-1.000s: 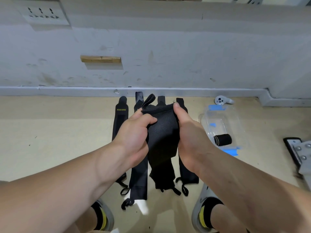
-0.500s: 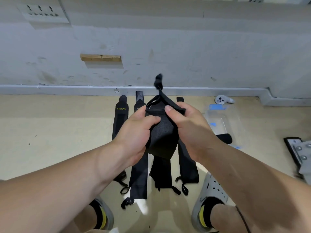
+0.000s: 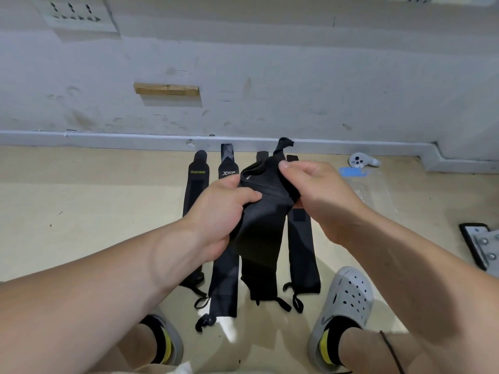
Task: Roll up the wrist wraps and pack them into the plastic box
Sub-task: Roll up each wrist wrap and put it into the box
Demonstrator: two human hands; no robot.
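Observation:
Both hands hold one black wrist wrap [image 3: 263,211] in the air over the floor. My left hand [image 3: 221,211] grips its left edge and my right hand [image 3: 318,193] pinches its folded top, where a thumb loop sticks up. The wrap's lower end hangs down. Several other black wrist wraps lie flat side by side on the floor, among them one marked XUEYING [image 3: 195,184], one with a white logo [image 3: 224,282] and one at the right [image 3: 302,255]. The clear plastic box [image 3: 375,190] lies on the floor to the right, mostly hidden by my right arm.
A white wall with a grey skirting runs along the back. A white controller [image 3: 360,161] lies near the skirting right of the box. A black and metal plate [image 3: 483,244] is at the right edge. My feet in grey clogs [image 3: 343,300] stand just below the wraps.
My right hand has moved from the wrap's right edge up to its top and folded the top end over. The rolled wrap in the box is now hidden by my arm.

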